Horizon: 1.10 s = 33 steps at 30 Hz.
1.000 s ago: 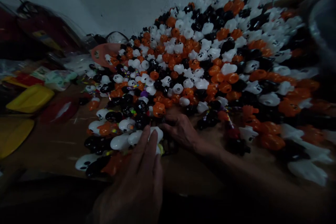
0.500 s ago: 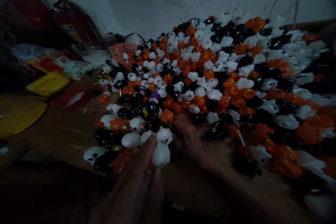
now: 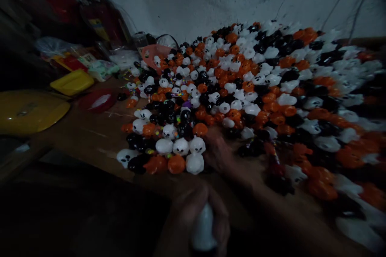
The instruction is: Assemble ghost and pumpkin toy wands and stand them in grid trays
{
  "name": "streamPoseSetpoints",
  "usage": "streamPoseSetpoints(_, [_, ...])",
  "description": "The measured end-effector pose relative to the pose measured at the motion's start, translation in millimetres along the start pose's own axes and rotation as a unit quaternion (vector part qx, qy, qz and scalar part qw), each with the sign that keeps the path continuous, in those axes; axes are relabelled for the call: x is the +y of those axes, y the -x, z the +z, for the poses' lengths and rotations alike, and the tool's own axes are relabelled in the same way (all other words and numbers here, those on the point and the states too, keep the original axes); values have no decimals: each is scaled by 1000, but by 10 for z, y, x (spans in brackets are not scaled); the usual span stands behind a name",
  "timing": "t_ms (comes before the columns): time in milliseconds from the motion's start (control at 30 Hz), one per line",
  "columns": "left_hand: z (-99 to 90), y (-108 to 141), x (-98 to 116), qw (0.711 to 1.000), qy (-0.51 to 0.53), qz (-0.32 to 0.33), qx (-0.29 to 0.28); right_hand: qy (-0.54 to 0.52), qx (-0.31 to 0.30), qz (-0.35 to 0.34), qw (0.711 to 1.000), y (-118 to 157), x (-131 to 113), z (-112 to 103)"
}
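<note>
At the far left, a yellow disc (image 3: 33,108) lies at the table's (image 3: 90,136) edge. Behind it stand a yellow tray (image 3: 72,82) and, just to the right, a red dish (image 3: 98,100) with a white patch. Farther back are a clear bag (image 3: 52,46), a pale green bag (image 3: 104,70) and a dark red canister (image 3: 104,20) with a yellow label, near the wall (image 3: 181,8).

A pink basket (image 3: 155,54) is next, tilted at the pile's left end. In front of it, toy heads sit in close rows near the table's front edge: a ghost (image 3: 124,158) with black eyes, a black head (image 3: 138,163), two orange heads (image 3: 176,164), then white ghosts (image 3: 181,146) behind them.

Low in the middle, the left hand (image 3: 196,217) is wrapped around a white piece (image 3: 203,229), just in front of the rows. The right hand (image 3: 220,148) is apart from it, just beside the rows' right end; its fingers are too dark to tell whether they hold anything.

Rightward, the pile (image 3: 256,84) of white, black and orange heads spreads over the table and rises toward the wall.
</note>
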<state>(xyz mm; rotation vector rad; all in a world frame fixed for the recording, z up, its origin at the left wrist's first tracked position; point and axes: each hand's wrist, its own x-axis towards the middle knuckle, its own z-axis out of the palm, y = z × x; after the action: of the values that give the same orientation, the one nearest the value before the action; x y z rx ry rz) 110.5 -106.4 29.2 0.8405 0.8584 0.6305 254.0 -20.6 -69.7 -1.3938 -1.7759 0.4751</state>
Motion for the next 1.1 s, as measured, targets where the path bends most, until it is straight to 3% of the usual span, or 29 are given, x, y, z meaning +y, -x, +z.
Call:
streamPoseSetpoints(67, [120,-86,-100,986,148,-62,-35,-26,5,10,1000,21,22,-85])
streamPoseSetpoints(133, [209,-178,-181,973,217,-71,-40,-47,27,30,998,146,31,-290])
streamPoseSetpoints(267, [303,-362,-286,962,265,-70,-16,37,96,128,986,679,-171,-982])
streamPoseSetpoints(333, [355,-451,-333,965,260,-42,7,60,-1,182,981,958,-398,-1274])
streamPoseSetpoints(400, [434,-522,-380,970,240,3,35,32,-117,211,970,1149,-621,-1402])
streamPoseSetpoints(500, [577,-573,-414,976,197,50,74,45,-150,210,965,1235,-783,-1306])
streamPoseSetpoints(600, [674,-572,-384,978,172,75,93,83,-89,188,975,1191,-724,-1093])
streamPoseSetpoints(667, [688,-566,-347,974,179,94,99,52,-58,162,984,1167,-643,-996])
streamPoseSetpoints(800, [629,-553,-307,982,135,121,50,-12,-43,154,987,1173,-547,-985])
streamPoseSetpoints(967, [539,-543,-272,990,11,138,-30,-146,-66,227,961,1158,-544,-1066])
streamPoseSetpoints(1100, [514,-573,-152,990,4,139,-7,-164,-27,226,960,1122,-599,-1069])
